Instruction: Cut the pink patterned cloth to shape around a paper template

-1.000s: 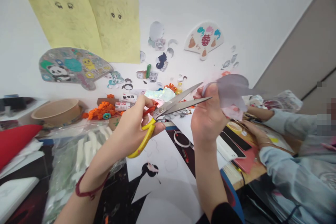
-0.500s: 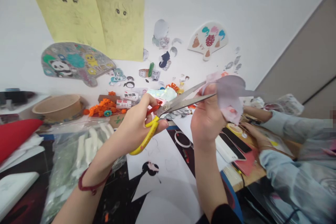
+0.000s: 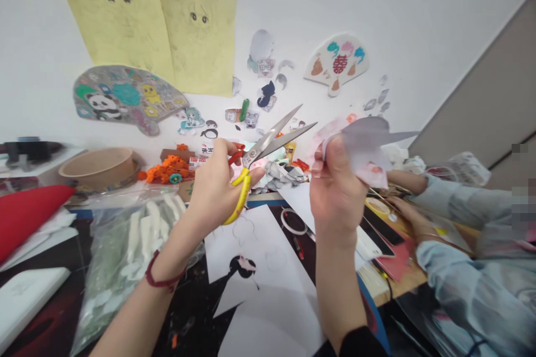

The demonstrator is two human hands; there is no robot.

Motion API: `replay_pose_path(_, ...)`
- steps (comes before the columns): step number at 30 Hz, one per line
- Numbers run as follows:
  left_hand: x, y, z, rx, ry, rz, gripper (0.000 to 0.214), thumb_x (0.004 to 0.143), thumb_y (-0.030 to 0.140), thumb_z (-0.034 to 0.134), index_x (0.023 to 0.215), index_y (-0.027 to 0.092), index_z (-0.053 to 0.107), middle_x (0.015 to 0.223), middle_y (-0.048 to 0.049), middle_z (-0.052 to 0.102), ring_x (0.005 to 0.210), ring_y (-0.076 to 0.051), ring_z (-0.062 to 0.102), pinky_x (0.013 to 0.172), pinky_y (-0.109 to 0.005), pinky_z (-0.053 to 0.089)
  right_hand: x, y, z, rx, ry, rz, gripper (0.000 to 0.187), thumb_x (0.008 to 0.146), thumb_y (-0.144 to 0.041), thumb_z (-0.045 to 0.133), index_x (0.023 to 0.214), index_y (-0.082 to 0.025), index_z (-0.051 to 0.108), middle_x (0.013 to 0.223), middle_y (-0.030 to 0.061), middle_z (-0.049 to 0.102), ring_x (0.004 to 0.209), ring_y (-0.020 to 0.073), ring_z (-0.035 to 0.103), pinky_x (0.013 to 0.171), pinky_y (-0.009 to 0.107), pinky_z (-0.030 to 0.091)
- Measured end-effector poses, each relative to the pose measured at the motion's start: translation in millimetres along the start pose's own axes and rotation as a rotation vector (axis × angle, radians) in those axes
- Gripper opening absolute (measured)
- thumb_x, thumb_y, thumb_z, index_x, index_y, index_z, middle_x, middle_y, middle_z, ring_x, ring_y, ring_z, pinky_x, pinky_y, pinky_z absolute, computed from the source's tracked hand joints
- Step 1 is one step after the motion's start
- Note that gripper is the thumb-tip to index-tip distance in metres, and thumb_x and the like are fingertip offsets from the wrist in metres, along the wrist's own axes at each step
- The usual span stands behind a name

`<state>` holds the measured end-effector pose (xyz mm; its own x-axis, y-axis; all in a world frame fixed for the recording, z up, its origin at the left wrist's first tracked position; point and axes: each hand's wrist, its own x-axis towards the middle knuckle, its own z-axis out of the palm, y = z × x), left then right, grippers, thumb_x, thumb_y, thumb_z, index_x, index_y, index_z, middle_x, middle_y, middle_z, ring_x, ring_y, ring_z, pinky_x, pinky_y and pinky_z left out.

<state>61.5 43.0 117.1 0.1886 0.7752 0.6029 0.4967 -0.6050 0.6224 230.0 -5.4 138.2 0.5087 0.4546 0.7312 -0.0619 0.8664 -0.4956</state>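
Note:
My left hand (image 3: 220,187) is closed round the handles of scissors (image 3: 255,154) with one red and one yellow loop. Their blades stand apart, pointing up and to the right, with nothing between them. To the right, my right hand (image 3: 337,192) pinches a cut paper piece (image 3: 366,145) between thumb and fingers; it is greyish on top with pinkish parts and somewhat blurred. A gap separates the blade tips from this paper. Below both hands, white drawing sheets (image 3: 272,273) lie on the dark table, one bearing a small black-haired figure (image 3: 243,266).
A clear plastic bag (image 3: 121,256) of pale pieces lies at left, near a round tan basin (image 3: 98,167) and orange flowers (image 3: 170,168). A co-worker's hands (image 3: 412,217) are at the wooden table on the right. Paper fans (image 3: 129,97) and drawings (image 3: 201,39) hang on the wall.
My left hand has drawn the scissors back left, so the blades, earlier across the paper and my right hand, are now apart from both. The view has shifted slightly.

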Motion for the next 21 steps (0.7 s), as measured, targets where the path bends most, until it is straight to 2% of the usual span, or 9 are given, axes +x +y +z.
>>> replay_pose_path(3,0.6,-2.5,-1.4,0.031,-0.011,0.032,0.05,0.079,0.064,0.062,0.102,0.024,0.04,0.101,-0.0067,0.067,0.076,-0.022,0.06,0.077,-0.042,0.048,3.4,1.7,-0.6,0.025,0.049,-0.026,0.014,0.082,-0.03,0.08,0.075,-0.028,0.069,0.068,-0.0075,0.062,0.05,0.0102,0.053,0.066,0.031,0.06)
replay_pose_path(7,0.7,-3.0,-1.9,0.078,-0.04,0.062,0.044,0.081,0.054,0.064,0.103,0.023,0.041,0.094,-0.0045,0.066,0.07,-0.02,0.055,0.069,-0.037,0.043,5.6,3.7,-0.7,0.04,0.115,-0.015,0.011,0.082,-0.028,0.08,0.079,-0.027,0.069,0.075,-0.0066,0.065,0.054,0.0094,0.054,0.063,0.03,0.057)
replay_pose_path(9,1.0,-4.1,-1.3,0.08,-0.055,0.066,0.043,0.08,0.051,0.063,0.104,0.023,0.041,0.095,-0.0047,0.065,0.072,-0.02,0.056,0.068,-0.036,0.041,5.8,3.5,0.5,0.046,0.104,-0.03,0.011,0.082,-0.027,0.08,0.078,-0.028,0.069,0.075,-0.0061,0.064,0.056,0.0101,0.053,0.058,0.028,0.053)
replay_pose_path(15,1.8,-8.9,1.8,-0.053,-0.163,0.038,0.047,0.08,0.056,0.063,0.108,0.024,0.042,0.099,-0.0054,0.062,0.087,-0.027,0.061,0.081,-0.043,0.046,6.8,3.3,4.0,0.093,0.049,-0.056,0.015,0.08,-0.027,0.083,0.078,-0.03,0.068,0.068,-0.0059,0.058,0.059,0.0117,0.047,0.047,0.026,0.038)
replay_pose_path(21,-0.5,-6.9,3.5,-0.174,-0.226,0.048,0.047,0.079,0.055,0.068,0.103,0.024,0.042,0.103,-0.0057,0.06,0.096,-0.026,0.059,0.089,-0.046,0.047,4.1,9.0,3.1,0.085,0.111,-0.067,0.012,0.078,-0.021,0.082,0.085,-0.028,0.073,0.079,-0.0056,0.066,0.065,0.0095,0.053,0.053,0.024,0.043)
